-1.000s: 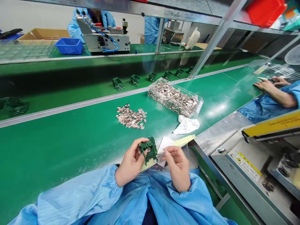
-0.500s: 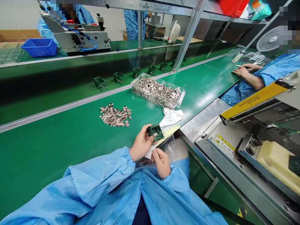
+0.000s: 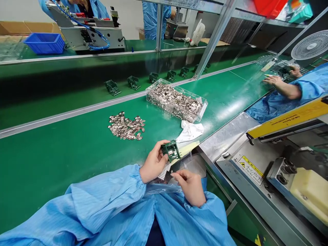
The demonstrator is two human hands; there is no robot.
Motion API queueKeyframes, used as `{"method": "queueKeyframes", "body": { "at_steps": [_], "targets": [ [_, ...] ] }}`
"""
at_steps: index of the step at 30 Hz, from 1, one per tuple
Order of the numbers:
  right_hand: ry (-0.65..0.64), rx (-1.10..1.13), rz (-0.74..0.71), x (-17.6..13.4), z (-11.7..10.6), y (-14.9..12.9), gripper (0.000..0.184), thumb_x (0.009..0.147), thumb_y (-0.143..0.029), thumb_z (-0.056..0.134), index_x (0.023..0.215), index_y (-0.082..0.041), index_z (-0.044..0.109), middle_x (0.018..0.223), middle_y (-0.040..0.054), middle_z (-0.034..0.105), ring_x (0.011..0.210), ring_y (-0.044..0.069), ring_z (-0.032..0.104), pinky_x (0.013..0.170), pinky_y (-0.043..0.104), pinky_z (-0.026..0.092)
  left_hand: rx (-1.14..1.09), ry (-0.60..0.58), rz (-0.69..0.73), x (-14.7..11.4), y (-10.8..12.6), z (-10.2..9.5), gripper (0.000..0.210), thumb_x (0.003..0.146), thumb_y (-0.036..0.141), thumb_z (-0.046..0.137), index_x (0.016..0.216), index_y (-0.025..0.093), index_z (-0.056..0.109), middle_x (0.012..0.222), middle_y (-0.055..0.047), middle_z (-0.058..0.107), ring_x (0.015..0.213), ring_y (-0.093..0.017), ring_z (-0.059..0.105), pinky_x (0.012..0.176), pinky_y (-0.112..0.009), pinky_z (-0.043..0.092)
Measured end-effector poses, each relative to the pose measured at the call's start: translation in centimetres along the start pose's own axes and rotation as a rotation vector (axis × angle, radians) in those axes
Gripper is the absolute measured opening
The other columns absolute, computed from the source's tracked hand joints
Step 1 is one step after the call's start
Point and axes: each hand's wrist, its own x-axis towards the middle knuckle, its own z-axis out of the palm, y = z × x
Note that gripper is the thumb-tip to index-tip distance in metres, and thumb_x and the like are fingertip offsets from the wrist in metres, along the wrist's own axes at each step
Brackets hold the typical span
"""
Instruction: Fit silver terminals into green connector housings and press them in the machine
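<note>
My left hand is closed around a green circuit board with an open middle. The same hand also keeps a sheet of small white labels under the board. Just to the right, my right hand pinches a tiny pale piece, which looks like a label, between thumb and forefinger. It is apart from the sheet. Beyond the board a crumpled white cloth and a pale yellow sheet lie at the bench edge.
A heap of small metal parts lies on the green bench. Behind it stands a clear box full of such parts. Several boards line the back. A machine and a co-worker's hand are at the right.
My right hand has drawn away from the label sheet to the right, with the tiny piece at its fingertips. The board in my left hand has turned slightly.
</note>
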Motion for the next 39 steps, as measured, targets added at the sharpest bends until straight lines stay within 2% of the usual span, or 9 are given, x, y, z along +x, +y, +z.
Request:
{"method": "queueKeyframes", "body": {
  "at_steps": [4, 9, 16, 24, 26, 29, 33, 36, 39],
  "targets": [
    [0.11, 0.002, -0.149, 0.9, -1.8, -3.3, 0.014, 0.089, -0.031, 0.061, 0.092, -0.025, 0.073, 0.079, 0.0024, 0.07, 0.064, 0.019, 0.062, 0.062, 0.031, 0.049, 0.049, -0.045, 0.04, -0.4, -0.1, -0.3, 0.04, 0.089, 0.034, 0.057, 0.124, 0.018, 0.045, 0.097, -0.006, 0.059, 0.084, -0.016, 0.058, 0.076, -0.028, 0.051],
    [0.27, 0.028, -0.347, 2.8, -0.2, -5.1, 0.011, 0.085, -0.022, 0.065, 0.088, -0.027, 0.074, 0.088, 0.0045, 0.06, 0.084, 0.021, 0.058, 0.075, 0.034, 0.049, 0.152, -0.065, 0.098, -0.8, -0.1, -0.6, 0.036, 0.091, 0.028, 0.051, 0.126, 0.019, 0.046, 0.097, -0.007, 0.062, 0.085, -0.018, 0.059, 0.077, -0.028, 0.05],
    [0.382, 0.055, -0.218, 3.4, 2.1, -5.6, 0.009, 0.08, -0.03, 0.069, 0.075, -0.023, 0.071, 0.095, 0.0067, 0.055, 0.094, 0.023, 0.056, 0.08, 0.035, 0.048, 0.269, -0.053, 0.116, -1.2, 0.2, -0.7, 0.036, 0.092, 0.028, 0.049, 0.126, 0.019, 0.047, 0.091, -0.006, 0.063, 0.074, -0.016, 0.058, 0.065, -0.025, 0.045],
    [0.244, 0.398, -0.082, 3.5, 1.8, -4.4, 0.023, 0.079, -0.036, 0.072, 0.082, -0.02, 0.057, 0.111, 0.0096, 0.058, 0.092, 0.021, 0.06, 0.071, 0.031, 0.05, 0.354, -0.068, 0.164, -1.4, 0.7, -1.1, 0.033, 0.092, 0.03, 0.05, 0.123, 0.019, 0.051, 0.076, -0.001, 0.058, 0.055, -0.011, 0.044, 0.052, -0.023, 0.034],
    [0.218, 0.408, -0.129, 3.0, 0.7, -4.5, 0.032, 0.078, -0.033, 0.074, 0.102, -0.022, 0.057, 0.124, 0.0111, 0.056, 0.101, 0.023, 0.059, 0.076, 0.033, 0.051, 0.362, -0.085, 0.153, -1.4, 0.8, -1.3, 0.034, 0.092, 0.03, 0.05, 0.125, 0.02, 0.05, 0.077, -0.002, 0.06, 0.057, -0.012, 0.048, 0.054, -0.024, 0.038],
    [0.125, 0.238, -0.29, 1.5, -1.9, -5.1, 0.07, 0.074, -0.026, 0.079, 0.135, -0.029, 0.046, 0.142, 0.0099, 0.046, 0.125, 0.028, 0.047, 0.092, 0.039, 0.048, 0.365, -0.164, 0.119, -1.7, 1.8, -0.8, 0.034, 0.092, 0.028, 0.05, 0.125, 0.02, 0.049, 0.084, -0.004, 0.063, 0.065, -0.015, 0.056, 0.059, -0.025, 0.044],
    [0.076, 0.118, -0.414, -1.8, -6.7, -5.6, 0.063, 0.073, -0.026, 0.081, 0.131, -0.03, 0.057, 0.129, 0.0078, 0.059, 0.119, 0.03, 0.054, 0.097, 0.044, 0.047, 0.376, -0.491, 0.135, -1.5, 4.8, 1.7, 0.04, 0.089, 0.023, 0.053, 0.128, 0.02, 0.048, 0.092, -0.006, 0.067, 0.069, -0.015, 0.06, 0.061, -0.025, 0.048],
    [0.265, 0.15, -0.34, -5.5, -11.4, -4.3, 0.063, 0.067, -0.035, 0.085, 0.126, -0.027, 0.062, 0.123, 0.0109, 0.064, 0.113, 0.033, 0.059, 0.094, 0.047, 0.05, 0.356, -0.812, 0.154, 0.6, 7.0, 5.4, 0.059, 0.087, 0.024, 0.058, 0.142, 0.022, 0.036, 0.102, -0.009, 0.069, 0.085, -0.019, 0.067, 0.07, -0.028, 0.054],
    [0.807, 0.2, -0.307, -9.9, -16.7, -1.8, 0.07, 0.061, -0.048, 0.087, 0.122, -0.023, 0.063, 0.12, 0.0131, 0.064, 0.11, 0.036, 0.061, 0.092, 0.053, 0.05, 0.394, -0.939, 0.374, 3.7, 7.7, 11.9, 0.057, 0.082, 0.028, 0.066, 0.136, 0.021, 0.047, 0.123, -0.013, 0.064, 0.11, -0.026, 0.063, 0.088, -0.036, 0.053]
  ]
}}
